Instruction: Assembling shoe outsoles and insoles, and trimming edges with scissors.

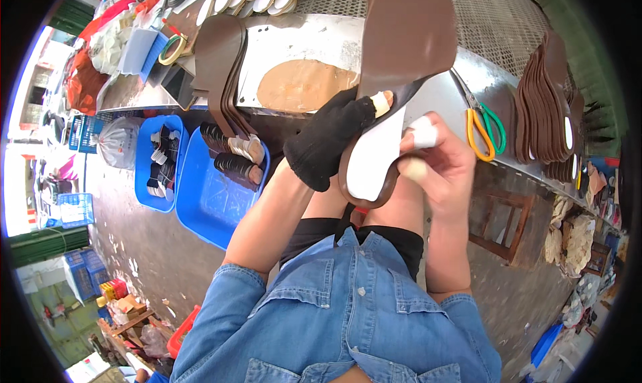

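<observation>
In my left hand [329, 141], which wears a black fingerless glove, is a long brown leather piece [408, 35]; its wide end stands out over the table. A white insole [372, 161] lies against its narrower end, where brown edging curls round the heel. The left thumb, wrapped in pale tape, presses on the leather. My right hand [441, 165] has tape on its thumb and a finger, and pinches the insole's right edge. What lies between those fingertips is too small to make out. Scissors [487, 124] with yellow and green handles rest right of the hands.
Stacked brown leather pieces [217, 55] hang off the table's left side; another stack [543, 109] stands right. A tan oval patch [304, 85] lies on the metal tabletop [287, 38]. Blue bins [217, 196] on the floor hold bundled pieces. A wooden frame [503, 226] is under the table.
</observation>
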`<state>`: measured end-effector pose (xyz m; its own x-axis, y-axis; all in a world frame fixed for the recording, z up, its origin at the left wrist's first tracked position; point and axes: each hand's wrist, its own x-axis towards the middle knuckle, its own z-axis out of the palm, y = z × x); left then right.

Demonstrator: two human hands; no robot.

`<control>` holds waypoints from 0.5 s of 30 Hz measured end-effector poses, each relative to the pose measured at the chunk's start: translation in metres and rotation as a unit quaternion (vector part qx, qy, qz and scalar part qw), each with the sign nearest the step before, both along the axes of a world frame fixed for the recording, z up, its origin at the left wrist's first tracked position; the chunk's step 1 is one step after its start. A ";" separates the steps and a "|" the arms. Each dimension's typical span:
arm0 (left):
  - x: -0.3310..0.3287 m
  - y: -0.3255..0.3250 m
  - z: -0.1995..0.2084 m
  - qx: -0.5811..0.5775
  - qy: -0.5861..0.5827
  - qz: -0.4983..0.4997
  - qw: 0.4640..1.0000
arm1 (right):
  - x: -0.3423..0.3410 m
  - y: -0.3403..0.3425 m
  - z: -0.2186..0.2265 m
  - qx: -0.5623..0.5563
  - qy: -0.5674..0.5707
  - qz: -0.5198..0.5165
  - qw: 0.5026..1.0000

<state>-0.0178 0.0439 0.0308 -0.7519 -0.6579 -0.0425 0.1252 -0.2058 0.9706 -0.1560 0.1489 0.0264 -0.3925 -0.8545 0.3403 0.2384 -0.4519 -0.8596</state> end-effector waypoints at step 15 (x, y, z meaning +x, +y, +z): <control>0.006 0.007 0.011 0.136 -0.032 -0.031 0.990 | 0.025 -0.007 0.004 0.036 0.016 -0.048 0.998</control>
